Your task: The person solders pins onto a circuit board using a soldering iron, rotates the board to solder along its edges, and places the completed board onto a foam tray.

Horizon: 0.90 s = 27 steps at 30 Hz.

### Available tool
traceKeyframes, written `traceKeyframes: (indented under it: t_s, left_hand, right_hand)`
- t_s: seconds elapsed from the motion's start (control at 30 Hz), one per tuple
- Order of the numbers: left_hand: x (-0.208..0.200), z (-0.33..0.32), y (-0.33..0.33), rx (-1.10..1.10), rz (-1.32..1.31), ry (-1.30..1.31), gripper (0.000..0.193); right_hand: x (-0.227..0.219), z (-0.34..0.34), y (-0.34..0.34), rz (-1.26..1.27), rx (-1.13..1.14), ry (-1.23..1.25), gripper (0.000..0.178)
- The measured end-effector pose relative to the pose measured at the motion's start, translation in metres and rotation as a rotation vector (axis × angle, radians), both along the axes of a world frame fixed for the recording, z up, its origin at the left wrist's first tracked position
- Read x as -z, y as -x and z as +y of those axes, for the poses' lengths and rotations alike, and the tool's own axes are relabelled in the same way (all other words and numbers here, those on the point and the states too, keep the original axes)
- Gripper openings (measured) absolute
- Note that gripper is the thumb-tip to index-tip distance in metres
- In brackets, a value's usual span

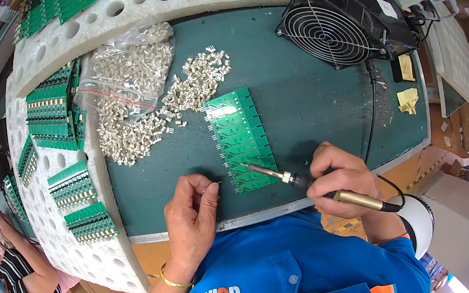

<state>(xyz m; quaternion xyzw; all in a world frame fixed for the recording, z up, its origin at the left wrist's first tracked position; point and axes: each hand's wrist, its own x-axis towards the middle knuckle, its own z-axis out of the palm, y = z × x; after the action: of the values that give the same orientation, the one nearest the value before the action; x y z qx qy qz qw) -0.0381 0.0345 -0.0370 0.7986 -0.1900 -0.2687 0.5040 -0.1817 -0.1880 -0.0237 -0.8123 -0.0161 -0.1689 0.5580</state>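
My right hand [341, 178] grips a soldering iron [296, 178], a dark and gold-coloured handle with a metal shaft pointing left. Its tip is over the lower part of a green circuit board panel [239, 139], at or just above the surface; I cannot tell whether it touches. The panel lies flat, with pins of small white connectors sticking out along its left edge. Left of the panel, my left hand [192, 211] is closed in a pinch, with a short end of thin solder wire [219, 182] showing at the fingertips.
Loose white connectors [197, 82] lie piled beside an open plastic bag [130, 71] of them. White foam blocks [64, 235] hold several green panels [90, 223]. A black fan [328, 24] stands far right, its cable crossing the table. Yellow sponge pieces [408, 100] sit right. Another person [26, 265] is at left.
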Motion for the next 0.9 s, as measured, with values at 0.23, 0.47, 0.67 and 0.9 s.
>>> traceKeyframes:
  t_s: [0.23, 0.47, 0.67, 0.9]
  left_hand:
    - [-0.007, 0.0, -0.001, -0.01, 0.11, -0.07, 0.013]
    - [-0.015, -0.008, 0.002, 0.069, 0.068, -0.145, 0.022]
    - [-0.008, -0.013, -0.004, -0.009, 0.291, -0.036, 0.02]
    - [-0.005, -0.026, -0.01, 0.049, 0.326, -0.014, 0.022]
  right_hand:
    - [0.003, 0.014, -0.008, -0.021, 0.023, -0.017, 0.029]
    - [0.016, 0.029, -0.019, -0.063, 0.038, 0.097, 0.036]
    - [0.019, 0.029, -0.019, -0.045, 0.068, 0.179, 0.036]
    - [0.028, 0.028, -0.021, -0.051, 0.098, 0.155, 0.037]
